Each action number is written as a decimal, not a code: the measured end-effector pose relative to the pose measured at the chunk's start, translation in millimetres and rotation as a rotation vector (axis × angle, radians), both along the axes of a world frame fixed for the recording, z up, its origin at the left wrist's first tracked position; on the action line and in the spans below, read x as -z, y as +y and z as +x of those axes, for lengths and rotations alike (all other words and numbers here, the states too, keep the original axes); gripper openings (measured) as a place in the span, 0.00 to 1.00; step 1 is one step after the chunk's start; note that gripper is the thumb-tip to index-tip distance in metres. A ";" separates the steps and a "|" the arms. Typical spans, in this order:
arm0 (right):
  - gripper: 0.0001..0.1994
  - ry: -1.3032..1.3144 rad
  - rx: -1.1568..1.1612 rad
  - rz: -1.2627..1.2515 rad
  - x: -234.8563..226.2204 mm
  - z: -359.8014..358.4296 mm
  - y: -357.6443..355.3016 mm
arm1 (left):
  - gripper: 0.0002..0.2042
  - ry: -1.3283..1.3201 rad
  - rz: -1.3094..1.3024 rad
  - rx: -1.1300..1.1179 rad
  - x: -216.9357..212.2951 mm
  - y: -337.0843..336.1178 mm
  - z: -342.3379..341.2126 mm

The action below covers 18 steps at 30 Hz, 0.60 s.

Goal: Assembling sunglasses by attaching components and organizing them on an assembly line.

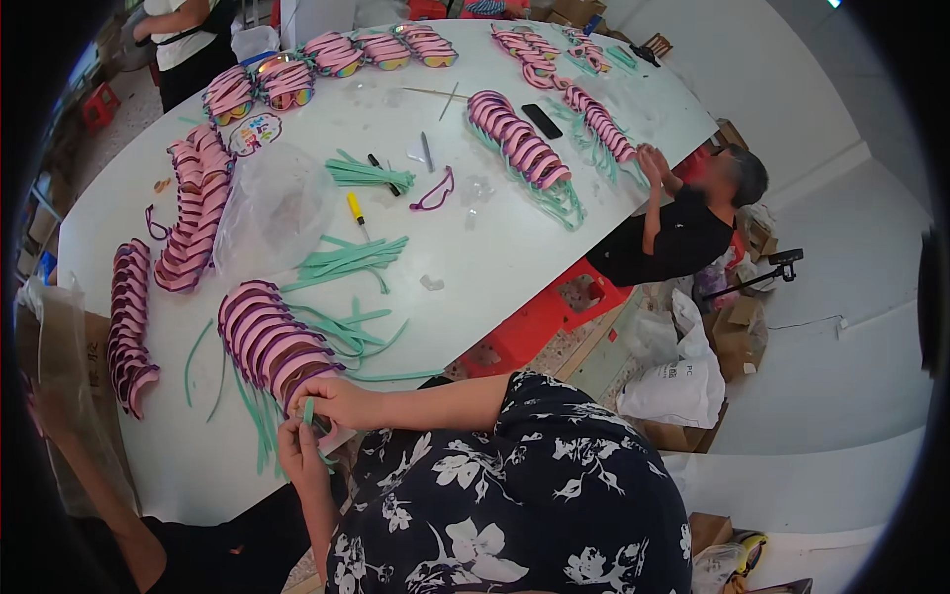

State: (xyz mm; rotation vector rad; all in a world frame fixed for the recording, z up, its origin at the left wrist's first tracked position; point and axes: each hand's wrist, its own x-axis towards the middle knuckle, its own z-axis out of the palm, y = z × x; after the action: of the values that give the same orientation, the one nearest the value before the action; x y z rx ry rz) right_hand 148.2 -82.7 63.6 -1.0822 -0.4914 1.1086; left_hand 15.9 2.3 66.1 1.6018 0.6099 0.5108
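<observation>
My left hand [303, 453] and my right hand [341, 404] meet at the table's near edge. A short piece of green strap [309, 410] stands up between their closed fingers, and both seem to pinch it. Just beyond them a row of nested pink and purple goggle frames [269, 332] leans away from me, and its nearest frame lies under or against my fingers. Green straps [259, 436] hang off both sides of this row. How the strap meets the nearest frame is hidden by my hands.
Loose green straps [346, 259], a yellow-handled screwdriver [355, 207], a clear plastic bag [272, 213] and a single purple frame [435, 190] lie beyond. More goggle rows [131, 327] line the white table [396, 297]. A co-worker [683, 213] sits at right; another person's arm [104, 485] shows at lower left.
</observation>
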 end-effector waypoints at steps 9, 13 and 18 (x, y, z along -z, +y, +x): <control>0.09 0.260 -0.016 -0.105 5.6 -1.4 18.8 | 0.04 0.031 -0.223 -0.210 7.0 8.6 -13.8; 0.09 0.669 -0.021 0.010 6.6 1.9 21.2 | 0.07 -0.042 -0.360 -0.145 2.2 14.2 -7.3; 0.07 0.676 -0.141 0.066 -3.5 -1.3 23.2 | 0.06 -0.152 -0.605 -0.126 -9.6 8.6 -8.6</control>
State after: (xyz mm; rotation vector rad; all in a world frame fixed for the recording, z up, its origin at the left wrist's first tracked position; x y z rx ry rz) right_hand 146.9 -59.5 67.1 -0.5638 -0.0623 1.4836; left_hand 7.4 11.0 75.7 0.9498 0.6738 0.4774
